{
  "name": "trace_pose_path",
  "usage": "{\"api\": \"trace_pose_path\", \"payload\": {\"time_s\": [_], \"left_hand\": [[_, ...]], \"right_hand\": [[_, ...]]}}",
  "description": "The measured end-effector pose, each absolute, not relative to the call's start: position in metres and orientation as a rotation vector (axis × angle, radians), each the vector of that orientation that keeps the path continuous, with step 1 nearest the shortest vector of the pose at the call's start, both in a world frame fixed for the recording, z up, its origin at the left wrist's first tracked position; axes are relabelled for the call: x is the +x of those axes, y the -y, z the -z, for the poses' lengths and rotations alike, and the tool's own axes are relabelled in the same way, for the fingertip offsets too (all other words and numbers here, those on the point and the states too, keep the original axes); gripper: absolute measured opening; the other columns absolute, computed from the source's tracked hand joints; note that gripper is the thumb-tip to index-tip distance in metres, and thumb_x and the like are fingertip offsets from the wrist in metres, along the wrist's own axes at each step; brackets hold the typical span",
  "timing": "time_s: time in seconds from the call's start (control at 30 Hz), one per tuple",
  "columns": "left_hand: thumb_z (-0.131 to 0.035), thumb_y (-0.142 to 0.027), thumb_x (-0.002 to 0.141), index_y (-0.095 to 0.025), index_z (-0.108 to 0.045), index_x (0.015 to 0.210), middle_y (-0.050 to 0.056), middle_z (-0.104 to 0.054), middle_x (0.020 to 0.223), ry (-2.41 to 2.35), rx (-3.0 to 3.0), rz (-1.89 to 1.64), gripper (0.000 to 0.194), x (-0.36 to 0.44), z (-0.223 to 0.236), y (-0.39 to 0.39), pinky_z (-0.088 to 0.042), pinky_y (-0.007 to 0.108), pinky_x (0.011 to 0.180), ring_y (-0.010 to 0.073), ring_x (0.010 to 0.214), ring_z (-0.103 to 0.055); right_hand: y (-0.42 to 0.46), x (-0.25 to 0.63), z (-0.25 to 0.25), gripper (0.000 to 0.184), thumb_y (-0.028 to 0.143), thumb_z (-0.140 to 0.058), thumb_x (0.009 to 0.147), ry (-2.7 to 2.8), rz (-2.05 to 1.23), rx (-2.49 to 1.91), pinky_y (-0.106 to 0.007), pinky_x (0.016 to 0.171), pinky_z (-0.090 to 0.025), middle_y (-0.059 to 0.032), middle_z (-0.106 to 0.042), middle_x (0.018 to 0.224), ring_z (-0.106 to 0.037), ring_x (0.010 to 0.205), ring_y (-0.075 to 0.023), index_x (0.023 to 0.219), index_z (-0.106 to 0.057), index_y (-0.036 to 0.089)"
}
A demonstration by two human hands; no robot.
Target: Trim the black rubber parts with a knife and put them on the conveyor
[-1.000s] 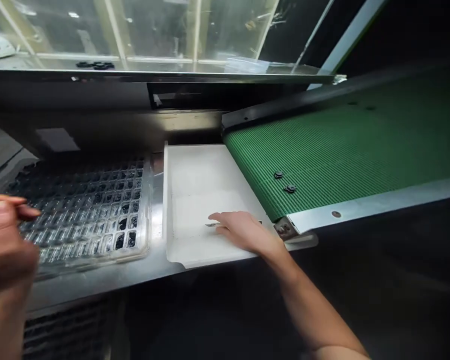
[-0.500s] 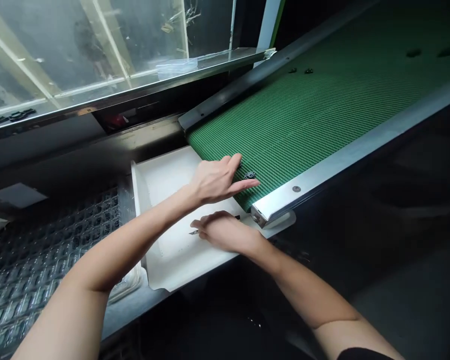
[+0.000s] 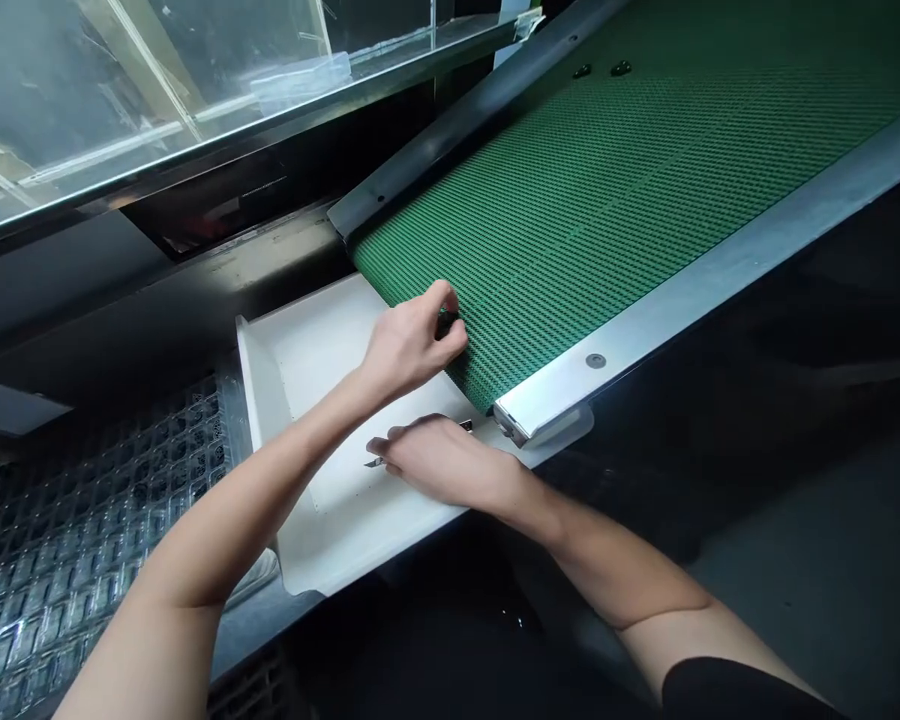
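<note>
My left hand [image 3: 412, 340] reaches across to the near end of the green conveyor belt [image 3: 607, 170], its fingers pinched shut on a small black part [image 3: 447, 325] at the belt's edge. My right hand [image 3: 442, 460] rests in the white tray [image 3: 300, 350] below the belt end, fingers curled round a thin metal tool [image 3: 375, 463] whose tip sticks out to the left. Two more small black parts [image 3: 601, 69] lie far up the belt.
A clear plastic grid tray [image 3: 82, 520] holding several small black parts sits to the left on the steel bench. A transparent guard [image 3: 120, 80] hangs above at the back. The belt's metal side rail [image 3: 720, 270] runs along the right.
My left hand has swung from the grid tray over to the belt end and closed its fingers on a black part. The view has shifted right. My right hand has stayed in the white tray.
</note>
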State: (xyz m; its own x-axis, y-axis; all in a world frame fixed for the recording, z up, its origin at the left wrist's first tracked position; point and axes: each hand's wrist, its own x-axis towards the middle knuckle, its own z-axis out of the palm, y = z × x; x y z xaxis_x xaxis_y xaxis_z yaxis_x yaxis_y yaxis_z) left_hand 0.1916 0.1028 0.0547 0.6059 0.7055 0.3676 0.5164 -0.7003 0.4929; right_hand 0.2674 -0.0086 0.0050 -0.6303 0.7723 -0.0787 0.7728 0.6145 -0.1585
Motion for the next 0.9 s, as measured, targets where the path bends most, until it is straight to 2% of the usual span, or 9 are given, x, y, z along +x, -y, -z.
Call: {"api": "trace_pose_path", "payload": {"time_s": [0.13,0.3,0.43,0.57,0.7,0.83,0.9], "left_hand": [[-0.066,-0.013,0.089,-0.022,-0.061,0.095,-0.007,-0.052,0.066,-0.931,2.223,-0.855,0.013,0.191,-0.057,-0.101,-0.037,0.029,0.065,0.0131,0.064,-0.049],[-0.066,-0.016,0.084,-0.022,-0.062,0.096,-0.006,-0.051,0.068,-0.911,2.049,-0.876,0.013,0.187,-0.052,-0.107,-0.037,0.028,0.062,0.0121,0.064,-0.048],[-0.068,-0.017,0.078,-0.023,-0.060,0.094,-0.008,-0.049,0.065,-0.864,1.815,-0.813,0.020,0.182,-0.045,-0.118,-0.037,0.026,0.052,0.0097,0.052,-0.047],[-0.073,-0.018,0.073,-0.023,-0.055,0.088,-0.010,-0.045,0.058,-0.800,1.519,-0.778,0.024,0.178,-0.042,-0.124,-0.032,0.024,0.041,0.0078,0.042,-0.041],[-0.078,-0.024,0.076,-0.021,-0.057,0.087,-0.009,-0.042,0.061,-0.721,1.251,-0.780,0.024,0.169,-0.048,-0.126,-0.027,0.020,0.041,0.0058,0.045,-0.038],[-0.072,-0.027,0.086,-0.021,-0.051,0.084,-0.009,-0.037,0.061,-0.610,1.032,-0.809,0.021,0.159,-0.061,-0.129,-0.026,0.018,0.043,0.0048,0.045,-0.034],[-0.069,-0.027,0.089,-0.020,-0.055,0.084,-0.008,-0.036,0.061,-0.588,0.983,-0.809,0.016,0.155,-0.065,-0.127,-0.026,0.018,0.044,0.0050,0.045,-0.033]], "right_hand": [[0.008,0.268,-0.007,0.028,0.012,-0.051,0.113,-2.817,0.309,1.339,-0.033,0.061,-0.037,-0.0062,-0.077,0.096,-0.076,0.082,-0.0252,0.132,-0.071,0.018],[0.006,0.269,-0.007,0.028,0.012,-0.054,0.111,-2.826,0.333,1.319,-0.032,0.061,-0.036,-0.0074,-0.077,0.099,-0.074,0.081,-0.0247,0.134,-0.069,0.018],[0.006,0.269,-0.005,0.022,0.016,-0.051,0.115,-2.820,0.347,1.324,-0.032,0.062,-0.033,-0.0080,-0.077,0.099,-0.072,0.078,-0.0234,0.128,-0.068,0.018],[0.006,0.270,-0.003,0.019,0.018,-0.051,0.116,-2.819,0.343,1.334,-0.033,0.060,-0.025,-0.0060,-0.075,0.095,-0.066,0.071,-0.0209,0.124,-0.068,0.018],[0.006,0.271,-0.002,0.018,0.020,-0.051,0.116,-2.817,0.374,1.363,-0.036,0.059,-0.019,-0.0038,-0.074,0.092,-0.061,0.068,-0.0199,0.122,-0.069,0.019],[0.007,0.271,-0.004,0.015,0.019,-0.054,0.115,-2.795,0.392,1.397,-0.036,0.059,-0.020,-0.0036,-0.075,0.094,-0.065,0.072,-0.0213,0.119,-0.068,0.020],[0.007,0.271,-0.005,0.013,0.022,-0.055,0.116,-2.784,0.415,1.394,-0.036,0.060,-0.022,-0.0048,-0.076,0.097,-0.067,0.075,-0.0220,0.120,-0.067,0.019]]}}
